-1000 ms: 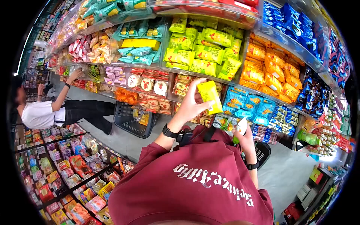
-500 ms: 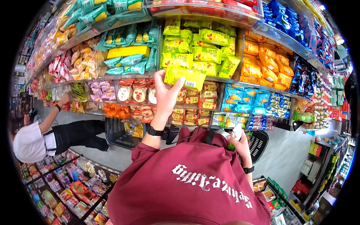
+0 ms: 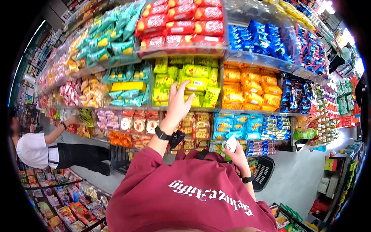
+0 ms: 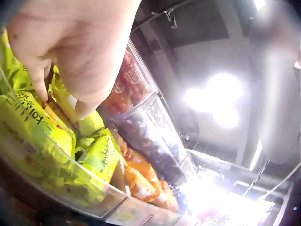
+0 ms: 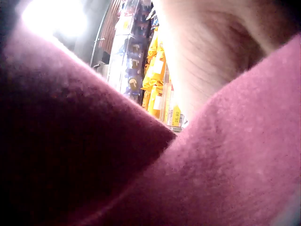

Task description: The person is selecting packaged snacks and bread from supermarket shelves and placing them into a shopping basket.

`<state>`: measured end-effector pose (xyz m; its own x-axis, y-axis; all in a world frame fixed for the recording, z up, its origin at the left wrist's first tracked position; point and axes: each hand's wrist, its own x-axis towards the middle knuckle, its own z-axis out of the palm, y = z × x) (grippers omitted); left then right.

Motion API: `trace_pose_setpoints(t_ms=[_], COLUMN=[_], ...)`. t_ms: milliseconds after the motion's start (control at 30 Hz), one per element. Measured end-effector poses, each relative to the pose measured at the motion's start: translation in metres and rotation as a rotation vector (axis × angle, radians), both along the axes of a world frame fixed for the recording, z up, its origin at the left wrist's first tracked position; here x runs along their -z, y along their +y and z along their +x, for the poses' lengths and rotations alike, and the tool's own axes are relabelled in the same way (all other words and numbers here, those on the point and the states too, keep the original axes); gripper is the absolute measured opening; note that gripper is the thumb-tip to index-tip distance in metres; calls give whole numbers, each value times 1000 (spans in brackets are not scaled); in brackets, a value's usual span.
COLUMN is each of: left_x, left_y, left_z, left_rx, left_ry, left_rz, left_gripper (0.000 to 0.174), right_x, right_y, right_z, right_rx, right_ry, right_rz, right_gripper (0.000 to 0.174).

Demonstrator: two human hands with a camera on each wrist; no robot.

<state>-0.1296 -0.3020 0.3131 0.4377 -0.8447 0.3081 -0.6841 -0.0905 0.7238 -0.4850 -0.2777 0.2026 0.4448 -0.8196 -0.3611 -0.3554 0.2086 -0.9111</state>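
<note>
My left hand (image 3: 179, 103) reaches into a clear-walled bin of yellow-green snack packets (image 3: 210, 94), its fingers spread over them. Just beyond the fingertips lies a yellow-green packet (image 3: 196, 84) with its barcode facing up. In the left wrist view the thumb and fingers of this hand (image 4: 77, 44) point down among the packets, apart from each other. Low in front of the maroon shirt, my right hand (image 3: 239, 156) grips a small white-and-green item (image 3: 230, 144), partly hidden by the fingers; its kind cannot be told. The right wrist view shows mostly maroon cloth and part of that hand (image 5: 207, 52).
Orange packets (image 3: 251, 91) fill the neighbouring bin on the right, teal packets (image 3: 125, 98) the left one. Red packets (image 3: 181, 23) sit one tier up. Black baskets (image 3: 264, 174) stand below. Another person in a white shirt (image 3: 33, 150) reaches toward the shelf at the left.
My left hand has carried a yellow-green packet from in front of the shelf up into its bin and let go, its fingers now spread. My right hand still grips the white-and-green item.
</note>
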Motion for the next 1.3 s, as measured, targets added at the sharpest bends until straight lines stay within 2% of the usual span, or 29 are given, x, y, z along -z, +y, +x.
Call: trace_pose_setpoints(t_ms=[100,267,400,567,667,733,800,833,933,1000,1067,1100,1133,1200,1267,1300], left_x=[-13,-10,-17,-32,-34,-36,-48,-45,-18,-3,28,32,45,59,63,62], left_y=[-9,-28,-30,-14,4,19,35,43,63,73,86,92,98,102,103,103], left_z=[-2,5,5,-6,-17,-33,-59,-65,-77,-90,-105,-107,-109,-103,-91,-88], left_rx=[-71,-110,-159,-266,-293,-265,-55,72,451,511,574,667,735,786,767,701], left_ry=[-208,-268,-277,-310,-351,-240,-32,8,137,160,154,225,255,247,267,265], left_rz=[20,-21,68,145,106,130,75,136,332,444,318,445,442,326,324,319], left_gripper=[45,37,43,62,67,61,53,45,47,60,67,69,64,58,51,40], right_x=[-11,-30,-33,-30,-35,-31,-29,-31,-50,-56,-56,-62,-65,-65,-74,-70], right_y=[-18,-49,-66,-70,-65,-58,-52,-50,-44,-39,-34,-32,-29,-20,-12,-7], right_z=[0,0,5,8,7,8,11,14,25,30,34,36,38,41,45,45], right_rx=[19,-64,-129,-239,-321,-336,-349,-355,-364,-391,-397,-472,-545,-541,-532,-501], right_ry=[-75,-39,-39,17,10,-43,22,0,2,72,93,144,197,207,222,205], right_rz=[40,-53,-42,-78,-90,-97,-89,-110,-154,-129,-171,-190,-206,-232,-171,-193], right_gripper=[47,48,53,60,62,61,62,62,58,57,58,60,62,59,61,65])
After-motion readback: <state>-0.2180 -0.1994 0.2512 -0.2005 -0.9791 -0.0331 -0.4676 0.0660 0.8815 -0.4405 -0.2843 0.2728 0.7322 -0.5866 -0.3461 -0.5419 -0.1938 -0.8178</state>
